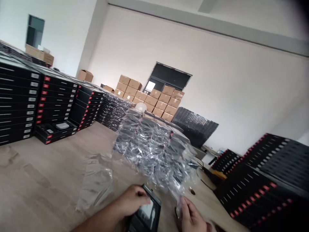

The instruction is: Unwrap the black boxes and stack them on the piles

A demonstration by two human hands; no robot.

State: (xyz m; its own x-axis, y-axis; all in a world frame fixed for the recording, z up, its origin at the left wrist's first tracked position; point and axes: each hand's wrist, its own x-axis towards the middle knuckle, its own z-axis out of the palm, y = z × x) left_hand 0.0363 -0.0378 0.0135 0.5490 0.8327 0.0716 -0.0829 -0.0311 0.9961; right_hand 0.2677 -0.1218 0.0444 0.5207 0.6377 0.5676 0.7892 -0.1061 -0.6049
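Note:
At the bottom middle lies a small open black box (156,211) with a pale, flat item (145,213) inside. My left hand (131,200) is closed on the box's left side, with fingertips resting on the pale item. To the right, my right hand (193,217) pinches the edge of a clear plastic bag (179,203) between thumb and fingers. Flat on the table, left of my left hand, is another clear plastic bag (96,183). Just ahead of both hands rises a pile of dark boxes in clear plastic (154,148).
Tall stacks of black boxes (18,103) line the left, where an open box (58,129) holds a white item. More black boxes (256,190) with red marks crowd the right. Brown cartons (149,100) stand at the back on the wooden table (48,180) side, below a window (169,75).

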